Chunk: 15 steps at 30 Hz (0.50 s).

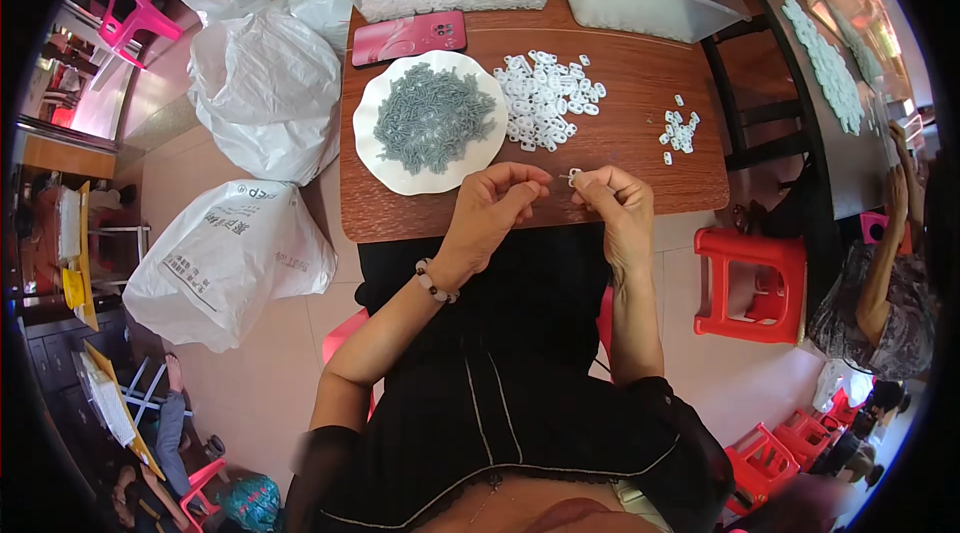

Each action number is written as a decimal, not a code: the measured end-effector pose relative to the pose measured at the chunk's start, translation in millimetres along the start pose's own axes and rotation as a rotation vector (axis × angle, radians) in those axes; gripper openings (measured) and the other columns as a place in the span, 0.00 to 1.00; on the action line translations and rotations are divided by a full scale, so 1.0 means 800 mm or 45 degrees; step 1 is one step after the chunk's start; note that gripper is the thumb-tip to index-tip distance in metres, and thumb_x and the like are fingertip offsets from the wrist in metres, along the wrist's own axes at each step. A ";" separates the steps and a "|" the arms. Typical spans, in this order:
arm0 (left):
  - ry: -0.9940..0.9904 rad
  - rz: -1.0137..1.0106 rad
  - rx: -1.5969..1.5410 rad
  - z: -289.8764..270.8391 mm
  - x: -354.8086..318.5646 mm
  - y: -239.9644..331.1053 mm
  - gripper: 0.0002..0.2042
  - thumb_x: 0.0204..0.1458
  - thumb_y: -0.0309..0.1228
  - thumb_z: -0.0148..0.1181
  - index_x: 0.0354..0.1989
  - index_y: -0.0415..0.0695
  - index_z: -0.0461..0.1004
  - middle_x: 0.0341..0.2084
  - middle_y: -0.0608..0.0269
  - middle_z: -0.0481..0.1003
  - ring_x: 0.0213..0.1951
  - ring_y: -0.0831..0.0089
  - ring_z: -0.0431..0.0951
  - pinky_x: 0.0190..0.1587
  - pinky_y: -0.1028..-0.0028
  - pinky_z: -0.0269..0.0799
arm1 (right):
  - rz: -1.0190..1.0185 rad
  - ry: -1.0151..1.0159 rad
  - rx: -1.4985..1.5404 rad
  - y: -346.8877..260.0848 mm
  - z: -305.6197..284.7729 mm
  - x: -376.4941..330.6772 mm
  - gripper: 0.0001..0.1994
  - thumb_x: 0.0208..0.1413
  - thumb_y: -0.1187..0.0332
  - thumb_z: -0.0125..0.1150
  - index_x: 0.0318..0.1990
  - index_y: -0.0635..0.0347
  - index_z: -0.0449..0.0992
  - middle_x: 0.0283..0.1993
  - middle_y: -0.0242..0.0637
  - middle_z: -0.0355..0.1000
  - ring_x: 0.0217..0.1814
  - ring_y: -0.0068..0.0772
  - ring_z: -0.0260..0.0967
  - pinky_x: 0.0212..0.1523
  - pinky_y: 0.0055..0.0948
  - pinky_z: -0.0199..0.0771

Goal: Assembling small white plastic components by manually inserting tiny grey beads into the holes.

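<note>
Above the near edge of the brown wooden table (600,218), both of my hands are raised close together. My right hand (622,208) pinches a small white plastic piece (574,176) between thumb and fingertips. My left hand (500,201) has thumb and forefinger brought together just left of that piece; whatever they hold is too small to make out. Beyond my left hand, a scalloped white plate (368,138) bears a heap of small grey rod-like parts (435,113). A loose pile of white plastic pieces (545,103) lies beside the plate, and a smaller group (680,131) lies farther right.
A pink phone (410,38) lies behind the plate. Two clear bins (650,18) of white pieces stand at the back. White sacks (235,263) sit on the floor at left, a red stool (750,283) at right. Another person's arm (880,263) shows at far right.
</note>
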<state>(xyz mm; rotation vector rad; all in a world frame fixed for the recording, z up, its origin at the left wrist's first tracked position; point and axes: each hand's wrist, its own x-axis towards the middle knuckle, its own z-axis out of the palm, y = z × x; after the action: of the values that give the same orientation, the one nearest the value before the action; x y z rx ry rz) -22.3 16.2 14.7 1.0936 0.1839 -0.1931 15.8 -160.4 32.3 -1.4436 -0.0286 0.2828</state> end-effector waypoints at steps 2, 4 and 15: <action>0.035 0.016 0.092 0.007 0.002 0.003 0.08 0.56 0.27 0.56 0.40 0.37 0.76 0.29 0.69 0.77 0.25 0.88 0.68 0.28 0.87 0.65 | -0.035 0.041 -0.025 -0.002 0.000 -0.002 0.06 0.55 0.70 0.61 0.28 0.62 0.79 0.23 0.29 0.73 0.25 0.13 0.63 0.30 0.16 0.59; 0.042 0.154 0.274 0.008 0.009 0.000 0.07 0.54 0.26 0.56 0.39 0.37 0.76 0.29 0.67 0.77 0.25 0.85 0.70 0.28 0.85 0.66 | -0.035 0.051 -0.043 -0.002 -0.004 -0.002 0.06 0.55 0.70 0.61 0.28 0.62 0.79 0.23 0.29 0.73 0.25 0.13 0.63 0.30 0.16 0.59; 0.154 1.012 1.714 0.012 0.112 0.029 0.10 0.46 0.27 0.59 0.38 0.42 0.76 0.35 0.52 0.70 0.40 0.53 0.72 0.41 0.61 0.70 | -0.107 0.147 0.020 0.006 -0.026 -0.004 0.06 0.55 0.70 0.61 0.30 0.62 0.78 0.25 0.29 0.73 0.26 0.13 0.63 0.30 0.16 0.59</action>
<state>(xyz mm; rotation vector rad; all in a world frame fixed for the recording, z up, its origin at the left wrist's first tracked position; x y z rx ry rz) 70.8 12.0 17.6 2.4164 -0.3513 0.5627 15.5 -181.1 25.6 -1.4368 0.0069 0.1302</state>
